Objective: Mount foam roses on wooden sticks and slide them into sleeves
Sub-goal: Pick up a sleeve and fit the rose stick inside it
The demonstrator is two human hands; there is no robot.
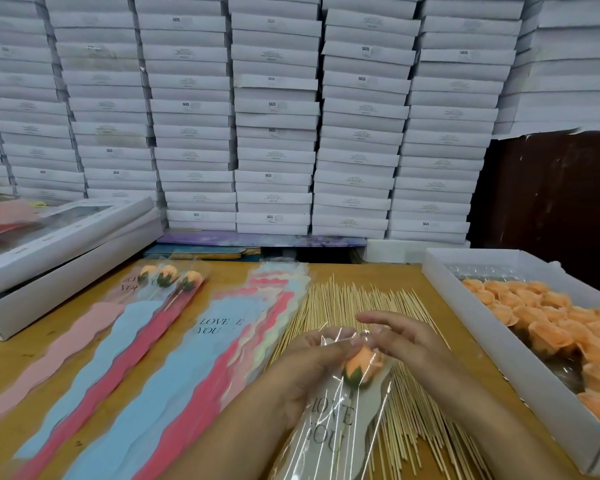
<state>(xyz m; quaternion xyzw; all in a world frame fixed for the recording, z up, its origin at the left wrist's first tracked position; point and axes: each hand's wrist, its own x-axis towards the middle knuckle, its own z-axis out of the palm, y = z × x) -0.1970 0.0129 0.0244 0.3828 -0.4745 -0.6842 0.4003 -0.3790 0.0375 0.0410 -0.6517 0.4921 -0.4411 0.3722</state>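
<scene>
Rose: a peach foam rose (359, 365) with a green base was seen inside the mouth of a clear sleeve (329, 427) printed "LOVE YOU", held above the table (21, 382) over the spread of wooden sticks (343, 299).
Left hand: the left hand (305, 372) was curled round the sleeve beside the bloom, its grip fixed on the film.
Right hand: the right hand (402, 337) was at the sleeve's top edge, thumb and a finger apparently pinching the film, the other fingers straight.
Step in hand: seating the rose fully in the sleeve was judged to be under way; the film would best be kept taut and the petals left unsqueezed while the stick is fed down.
Edges: the white tray (492, 327) of loose roses lay just beside the right forearm.
Open room: free space was judged to lie leftward, toward the finished roses (168, 276) and the flat coloured sleeves (174, 358).
</scene>
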